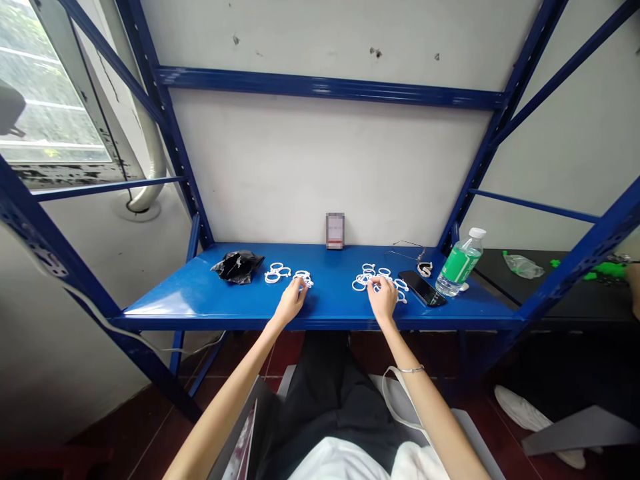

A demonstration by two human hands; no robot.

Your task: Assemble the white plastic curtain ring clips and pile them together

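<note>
Two groups of small white plastic rings lie on the blue shelf (200, 300). My left hand (291, 301) reaches to the left group of rings (287, 274), its fingertips closed on a ring at that group's right end. My right hand (383, 297) rests on the right group of rings (376, 278), fingers curled over the rings with one pinched under them. Both forearms stretch up from the bottom of the view, and the right wrist wears a thin bracelet.
A crumpled black bag (238, 265) lies left of the rings. A black phone (422, 288), a green-labelled water bottle (459, 263), glasses (407, 252) and a small card (335, 231) at the wall share the shelf. Blue rack posts flank both sides.
</note>
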